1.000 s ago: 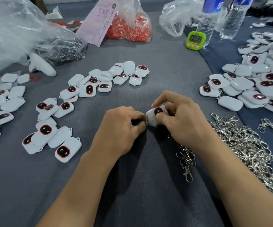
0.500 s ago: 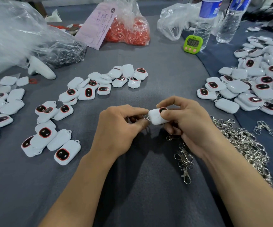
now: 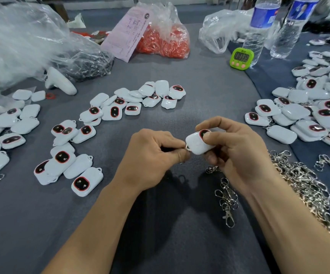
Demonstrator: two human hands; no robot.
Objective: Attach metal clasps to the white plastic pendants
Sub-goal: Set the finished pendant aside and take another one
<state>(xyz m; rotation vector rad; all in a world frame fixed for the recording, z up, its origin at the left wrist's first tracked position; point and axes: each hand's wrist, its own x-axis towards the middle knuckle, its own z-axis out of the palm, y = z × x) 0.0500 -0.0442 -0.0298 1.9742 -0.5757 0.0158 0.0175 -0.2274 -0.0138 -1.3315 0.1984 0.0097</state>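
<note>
Grey cloth tabletop (image 3: pixel 199 86); white pendants (image 3: pixel 110 111) scattered left, metal clasps (image 3: pixel 302 180) heaped right.

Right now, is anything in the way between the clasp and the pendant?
No, nothing visible. The left hand pinches the clasp right against the corner of the pendant, which the right hand holds.

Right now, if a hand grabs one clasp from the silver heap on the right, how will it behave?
Probably drags neighbours: the clasp heap lies tangled and interlinked. Likely floppy: the loose bunch shows jointed rings and hooks. Shiny metal, so possibly slippery.
</note>
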